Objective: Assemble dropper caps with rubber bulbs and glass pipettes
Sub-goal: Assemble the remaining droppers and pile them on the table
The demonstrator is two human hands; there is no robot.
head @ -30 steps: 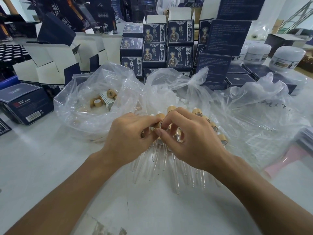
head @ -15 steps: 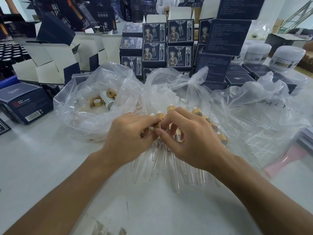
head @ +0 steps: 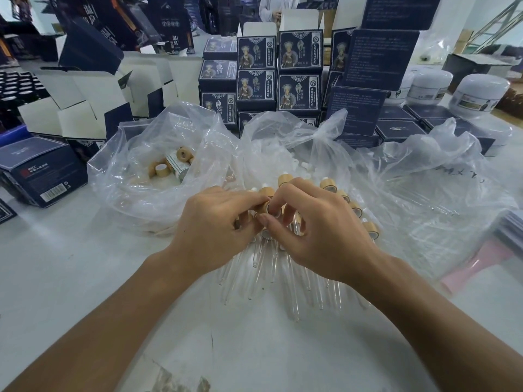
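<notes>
Pinching one cap (head: pixel 264 207) between both hands.
Left hand (head: pixel 210 222) and right hand (head: pixel 319 233) fingertips curl round it; its pipette's long axis points near.

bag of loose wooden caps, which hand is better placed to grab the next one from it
Left. The left hand sits nearest the bag of loose wooden caps, which lies open on its side. The right hand would have to cross over the left and the finished droppers.

A tan wooden dropper cap (head: pixel 264 207) is pinched between both hands, above a fan of finished droppers (head: pixel 285 267) whose clear glass pipettes point toward the viewer.
</notes>
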